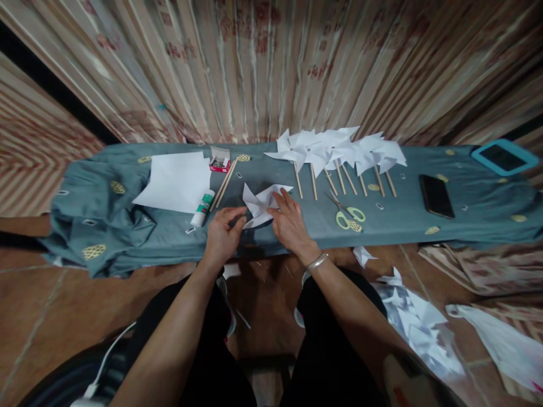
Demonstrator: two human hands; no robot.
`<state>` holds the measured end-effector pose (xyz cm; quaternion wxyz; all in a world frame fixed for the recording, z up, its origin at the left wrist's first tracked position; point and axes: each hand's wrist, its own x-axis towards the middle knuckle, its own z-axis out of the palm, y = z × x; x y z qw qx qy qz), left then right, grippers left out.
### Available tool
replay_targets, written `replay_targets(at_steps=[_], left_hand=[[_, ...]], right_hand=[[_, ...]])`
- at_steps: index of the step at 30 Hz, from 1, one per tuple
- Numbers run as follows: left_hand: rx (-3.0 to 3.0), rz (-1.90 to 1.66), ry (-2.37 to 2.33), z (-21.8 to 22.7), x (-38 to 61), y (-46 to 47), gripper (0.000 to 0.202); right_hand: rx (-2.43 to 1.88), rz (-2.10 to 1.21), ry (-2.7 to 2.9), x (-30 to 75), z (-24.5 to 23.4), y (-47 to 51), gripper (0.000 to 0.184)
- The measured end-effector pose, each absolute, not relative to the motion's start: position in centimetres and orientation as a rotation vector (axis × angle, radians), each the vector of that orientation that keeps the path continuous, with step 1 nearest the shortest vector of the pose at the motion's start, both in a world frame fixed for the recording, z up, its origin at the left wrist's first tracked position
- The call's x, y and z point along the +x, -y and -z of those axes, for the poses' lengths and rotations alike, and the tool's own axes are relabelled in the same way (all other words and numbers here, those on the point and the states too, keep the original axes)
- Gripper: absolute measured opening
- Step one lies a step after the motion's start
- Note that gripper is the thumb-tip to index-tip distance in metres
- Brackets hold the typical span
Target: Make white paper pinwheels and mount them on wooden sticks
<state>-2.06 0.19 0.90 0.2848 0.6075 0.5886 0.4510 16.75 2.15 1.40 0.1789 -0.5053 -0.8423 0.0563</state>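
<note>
A white paper pinwheel (261, 204) without a stick lies on the cloth-covered bench in front of me, its points folded up. My right hand (291, 220) rests on its right side, fingertips gripping the paper near the centre. At its left edge is my left hand (224, 232), thumb and forefinger apart, with nothing visible between them. A glue stick (202, 208) lies just left of that hand. Behind it are a pair of wooden sticks (224, 183) and a small open red box (219, 161) of tiny metal pieces. Green-handled scissors (345, 213) lie to the right.
White paper sheets (176, 181) lie at the left. Several pinwheels on sticks (335, 150) overlap along the back. A black phone (436, 196) and a blue-framed tablet (504, 157) are at the right. Paper scraps (418, 322) and a plastic bag (504, 345) lie on the floor.
</note>
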Motion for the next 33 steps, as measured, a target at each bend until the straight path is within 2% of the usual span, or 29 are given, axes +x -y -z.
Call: replay_targets(at_steps=[6,9,12,14,20,23,33], left_hand=[[0.775,-1.396,-1.264,-1.3,-0.6,0.9,0.07],[0.495,-1.39,-1.121,-2.5,-0.2,1.9,0.061],[0.348,-1.24,-0.99,-3.4,0.0,2.4,0.033],[0.273,-1.146,-0.925,-3.6,0.3,2.5,0.024],[0.199,-1.089,-0.856,-3.5,1.5,1.9,0.045],[0.184,-1.091,-0.855,-3.6,1.7,1.8,0.049],[0.356,-1.151,-0.905,-4.6,1.5,2.1,0.035]], right_hand=[[-1.385,-0.155,2.342,16.6,-1.2,-2.5,0.032],[-1.38,-0.177,2.308,16.8,-0.9,-2.7,0.033],[-1.388,-0.223,2.282,17.1,-0.8,-2.7,0.034],[-1.392,-0.262,2.265,17.2,-0.8,-2.6,0.034],[-1.364,-0.366,2.232,17.2,-0.8,-1.3,0.034],[-1.341,-0.359,2.232,17.3,-0.8,-0.7,0.035],[-1.245,-0.125,2.301,18.1,-3.0,2.0,0.038]])
